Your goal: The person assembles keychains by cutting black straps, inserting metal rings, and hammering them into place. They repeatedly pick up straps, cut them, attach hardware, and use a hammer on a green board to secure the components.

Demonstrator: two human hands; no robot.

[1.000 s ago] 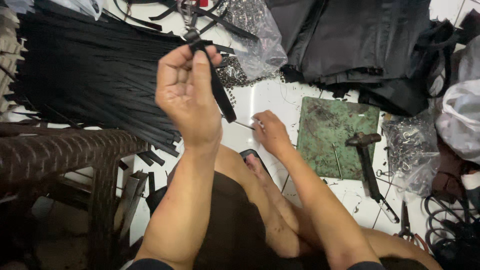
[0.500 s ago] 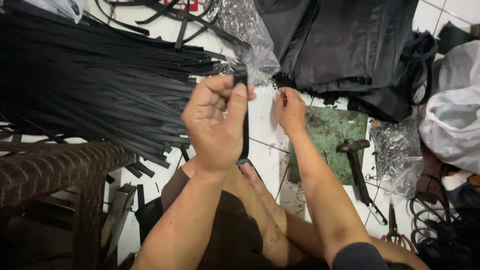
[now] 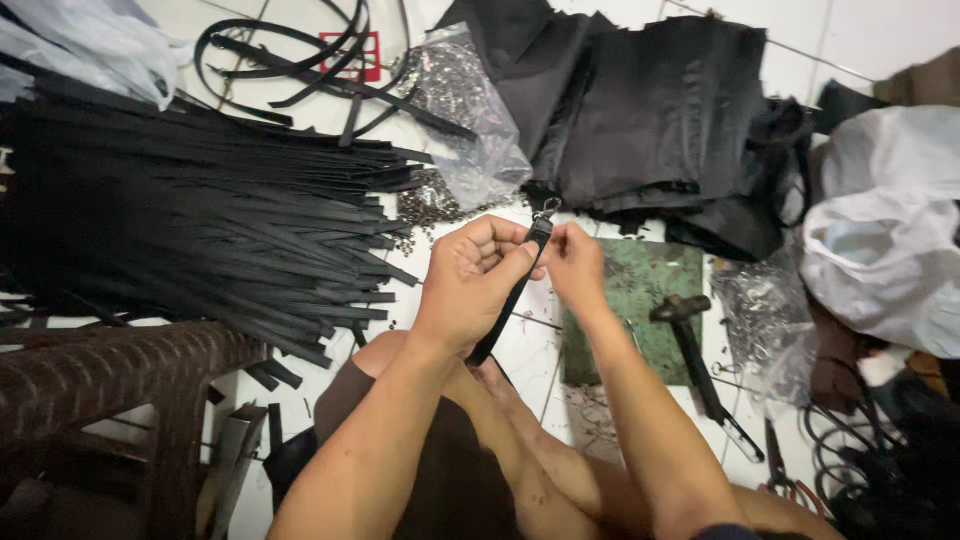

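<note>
Left hand: closed around a black strap, thumb pressed along its upper part; the strap is held up in front of the knees, above the tiled floor.
Right hand: fingertips pinched on the strap's top end, just beside the left thumb, where a small metal clasp sticks up.
Strap: narrow, running down and left from the clasp, its lower end hanging free under the left wrist.
Doing the step well: judged from the grip, the strap end is best kept taut between both hands and the clasp held square to the webbing, so the fold is not twisted; the free tail should be kept off the knee.
Strap pile: many cut black straps laid side by side on the floor at the left, near the left hand.
Clear bag: crumpled, see-through, filled with small metal fittings; placed top centre, with loose fittings spilled beside it.
Second clear bag: smaller, also holding metal parts, set at the right of the green pad.
Hammer: laid across the pad's right edge, head on the pad.
White bags: soft plastic, bunched at the far right.
Red sign: a square red outline under looped straps, top centre; its detail cannot be told.
Black cloth: folded, heaped at top right.
</note>
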